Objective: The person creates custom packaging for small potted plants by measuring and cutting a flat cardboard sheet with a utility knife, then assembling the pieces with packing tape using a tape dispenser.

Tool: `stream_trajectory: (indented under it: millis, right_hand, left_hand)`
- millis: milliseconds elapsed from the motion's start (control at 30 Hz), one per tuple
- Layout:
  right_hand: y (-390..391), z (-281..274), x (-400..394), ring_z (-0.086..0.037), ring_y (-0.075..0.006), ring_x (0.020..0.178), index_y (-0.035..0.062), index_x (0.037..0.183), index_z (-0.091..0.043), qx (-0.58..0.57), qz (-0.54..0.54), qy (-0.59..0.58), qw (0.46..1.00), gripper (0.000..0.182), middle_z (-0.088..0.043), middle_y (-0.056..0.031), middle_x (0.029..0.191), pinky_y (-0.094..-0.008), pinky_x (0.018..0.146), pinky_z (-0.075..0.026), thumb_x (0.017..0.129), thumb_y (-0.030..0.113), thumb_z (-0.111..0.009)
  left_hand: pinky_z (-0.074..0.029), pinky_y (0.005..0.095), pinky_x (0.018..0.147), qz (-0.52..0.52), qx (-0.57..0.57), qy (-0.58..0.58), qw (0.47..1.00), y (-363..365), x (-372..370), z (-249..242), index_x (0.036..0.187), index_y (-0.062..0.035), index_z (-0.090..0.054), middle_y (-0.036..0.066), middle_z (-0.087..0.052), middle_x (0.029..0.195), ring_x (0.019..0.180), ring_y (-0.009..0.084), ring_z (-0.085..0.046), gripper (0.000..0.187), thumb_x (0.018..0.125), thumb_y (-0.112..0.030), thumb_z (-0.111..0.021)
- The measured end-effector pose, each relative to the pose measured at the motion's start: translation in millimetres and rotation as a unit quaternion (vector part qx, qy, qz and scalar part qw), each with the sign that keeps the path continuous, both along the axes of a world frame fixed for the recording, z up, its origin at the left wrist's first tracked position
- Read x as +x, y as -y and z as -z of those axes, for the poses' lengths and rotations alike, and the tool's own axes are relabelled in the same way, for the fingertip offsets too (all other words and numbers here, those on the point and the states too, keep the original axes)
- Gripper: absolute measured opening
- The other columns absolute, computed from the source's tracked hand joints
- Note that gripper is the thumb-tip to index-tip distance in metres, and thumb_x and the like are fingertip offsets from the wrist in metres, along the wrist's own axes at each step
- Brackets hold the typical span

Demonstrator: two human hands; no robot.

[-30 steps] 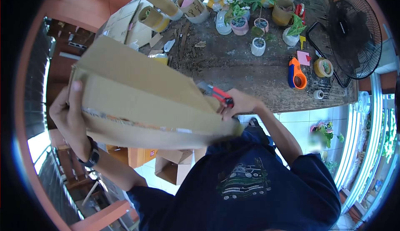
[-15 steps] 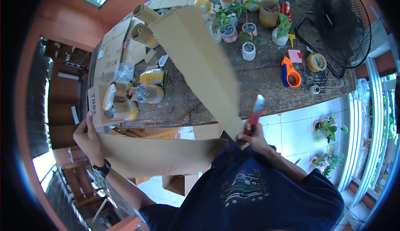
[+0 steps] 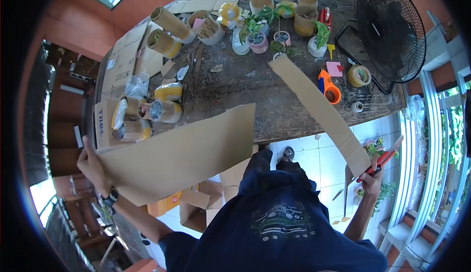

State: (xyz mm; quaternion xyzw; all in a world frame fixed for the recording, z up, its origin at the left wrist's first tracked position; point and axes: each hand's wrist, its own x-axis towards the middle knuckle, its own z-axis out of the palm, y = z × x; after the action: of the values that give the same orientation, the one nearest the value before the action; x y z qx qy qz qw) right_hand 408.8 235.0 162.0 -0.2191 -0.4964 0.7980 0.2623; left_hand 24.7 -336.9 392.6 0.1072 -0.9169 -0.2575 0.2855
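Note:
At the left, my left hand point(image 3: 93, 168) grips the end of a wide cardboard sheet point(image 3: 186, 149). Some of its fingers are hidden behind the sheet, which tilts up over the table's near edge. Out to the right, my right hand point(image 3: 372, 180) is closed around a red utility knife point(image 3: 381, 163), its blade pointing up and right. The same hand holds the lower end of a narrow cardboard strip point(image 3: 324, 117). That strip slants up and left over the table, its far end in front of a small potted plant. Sheet and strip are apart.
The dark wooden table point(image 3: 221, 83) bears cardboard tubes point(image 3: 208, 29), potted plants point(image 3: 257, 41), an orange-and-blue tape dispenser point(image 3: 329, 88), a tape roll point(image 3: 359, 76) and a black fan point(image 3: 387, 31). An open cardboard box point(image 3: 198, 203) stands on the floor below.
My right hand has swung right, away from my body, carrying the knife and strip. The wide sheet has tilted up, and its right end has moved away from my shirt onto the table side.

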Motion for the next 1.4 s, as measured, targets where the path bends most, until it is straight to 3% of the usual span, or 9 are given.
stream_trajectory:
  millis: [467,633,733,833,1067,1133,1200,1300,1400]
  right_hand:
    - [-21,-81,10,-0.049,-0.0073,0.051,0.0154,0.083,-0.039,0.171,0.031,-0.185,0.967,0.049,-0.048,0.0020,0.064,-0.0204,0.046,-0.036,0.066,-0.003,-0.081]
    - [-26,-85,6,-0.043,-0.0067,0.062,0.0164,0.076,-0.038,0.180,0.062,-0.232,0.954,0.053,-0.043,0.0057,0.070,-0.0238,0.060,-0.035,0.063,0.006,-0.088]
    - [-2,-99,-26,-0.042,-0.0065,0.062,0.0162,0.074,-0.039,0.049,0.072,-0.277,0.957,0.048,-0.043,0.0058,0.069,-0.0235,0.061,-0.034,0.065,0.001,-0.084]
    - [-2,-107,-90,-0.054,-0.0082,0.058,0.0145,0.075,-0.040,-0.032,-0.193,-0.379,0.904,0.042,-0.053,0.0013,0.069,-0.0233,0.050,-0.040,0.067,-0.009,-0.074]
    - [99,-91,-266,-0.067,-0.0199,0.059,0.0099,0.078,-0.043,0.325,-0.251,-0.077,0.909,0.038,-0.061,-0.0065,0.070,-0.0315,0.054,-0.052,0.076,-0.011,-0.075]
    - [122,-59,-312,-0.069,-0.0220,0.065,0.0074,0.079,-0.048,0.371,-0.304,-0.027,0.877,0.032,-0.062,-0.0072,0.071,-0.0327,0.058,-0.052,0.078,-0.006,-0.077]
    - [151,-37,-354,-0.070,-0.0264,0.068,0.0052,0.083,-0.053,0.386,-0.353,-0.002,0.852,0.026,-0.064,-0.0094,0.071,-0.0349,0.061,-0.051,0.077,-0.002,-0.077]
    - [183,-15,-399,-0.070,-0.0309,0.071,0.0026,0.086,-0.057,0.475,-0.405,-0.011,0.782,0.021,-0.065,-0.0123,0.071,-0.0368,0.065,-0.052,0.077,-0.002,-0.074]
    - [207,-10,-424,-0.072,-0.0327,0.079,-0.0013,0.084,-0.053,0.506,-0.439,0.006,0.742,0.017,-0.065,-0.0140,0.074,-0.0361,0.071,-0.054,0.078,-0.006,-0.068]
  left_hand:
    - [-0.045,0.0379,0.066,-0.005,0.149,0.217,0.965,-34,-83,328,0.073,0.0121,-0.064,0.007,-0.056,0.066,0.065,0.0164,-0.046,0.074,0.089,-0.060,-0.067]
    - [-0.052,0.0460,0.084,-0.092,0.074,0.217,0.969,-57,-93,439,0.086,0.0069,-0.074,0.031,-0.069,0.082,0.091,0.0422,-0.070,0.068,0.089,-0.060,-0.064]
    - [-0.052,0.0467,0.086,-0.066,0.115,0.284,0.950,-80,-94,433,0.088,0.0030,-0.076,0.029,-0.070,0.088,0.095,0.0404,-0.070,0.063,0.089,-0.059,-0.065]
    - [-0.052,0.0475,0.083,-0.082,0.149,0.251,0.953,-112,-102,410,0.085,0.0014,-0.076,0.025,-0.072,0.086,0.088,0.0385,-0.070,0.058,0.089,-0.056,-0.066]
    - [-0.050,0.0428,0.084,0.071,0.280,-0.054,0.956,-143,-144,413,0.109,-0.0033,-0.067,0.012,-0.066,0.109,0.095,0.0274,-0.064,0.047,0.098,-0.049,-0.060]
    - [-0.052,0.0423,0.089,0.197,0.688,0.093,0.693,-141,-136,392,0.124,-0.0039,-0.059,0.013,-0.065,0.116,0.101,0.0278,-0.065,0.061,0.099,-0.059,-0.049]
    - [-0.054,0.0440,0.092,0.313,0.762,0.176,0.538,-143,-103,329,0.142,-0.0063,-0.043,0.016,-0.063,0.123,0.106,0.0293,-0.066,0.075,0.099,-0.067,-0.037]
    - [-0.056,0.0461,0.090,0.400,0.777,0.197,0.444,-140,-96,303,0.149,-0.0068,-0.030,0.019,-0.060,0.129,0.110,0.0303,-0.066,0.084,0.098,-0.073,-0.028]
    - [-0.059,0.0414,0.088,0.289,0.703,0.152,0.631,-138,-117,289,0.150,-0.0074,-0.026,0.016,-0.059,0.128,0.109,0.0264,-0.066,0.070,0.096,-0.028,-0.064]
